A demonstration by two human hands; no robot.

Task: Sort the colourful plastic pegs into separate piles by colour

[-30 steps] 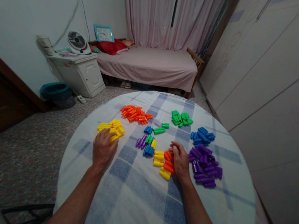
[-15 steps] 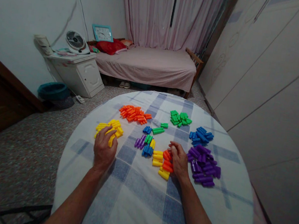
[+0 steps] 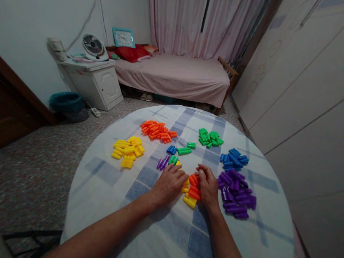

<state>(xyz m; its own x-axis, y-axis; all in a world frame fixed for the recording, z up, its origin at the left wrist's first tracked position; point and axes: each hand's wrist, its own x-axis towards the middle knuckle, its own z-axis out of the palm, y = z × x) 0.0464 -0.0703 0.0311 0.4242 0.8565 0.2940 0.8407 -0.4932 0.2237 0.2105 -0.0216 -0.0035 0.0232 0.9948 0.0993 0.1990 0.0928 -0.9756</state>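
Note:
Small plastic tube pieces lie sorted by colour on a round table with a checked cloth (image 3: 160,235). There is a yellow pile (image 3: 128,149), an orange pile (image 3: 157,130), a green pile (image 3: 210,137), a blue pile (image 3: 233,158) and a purple pile (image 3: 237,192). My left hand (image 3: 169,183) lies palm down on a mixed cluster in the middle, fingers stretched over yellow and blue pieces. My right hand (image 3: 208,187) rests beside it with fingers curled at some orange pieces (image 3: 195,186). What the curled fingers hold is hidden. A yellow piece (image 3: 189,201) lies between my wrists.
Loose blue (image 3: 171,149), green (image 3: 184,150) and purple (image 3: 162,162) pieces lie just beyond my left hand. Past the table stand a bed (image 3: 174,75), a white cabinet (image 3: 93,80) with a fan (image 3: 93,46), and a teal basin (image 3: 66,101). Wardrobe doors (image 3: 313,87) line the right side.
My left hand left the yellow pile and moved right onto the mixed cluster beside my right hand. The right hand has stayed in place.

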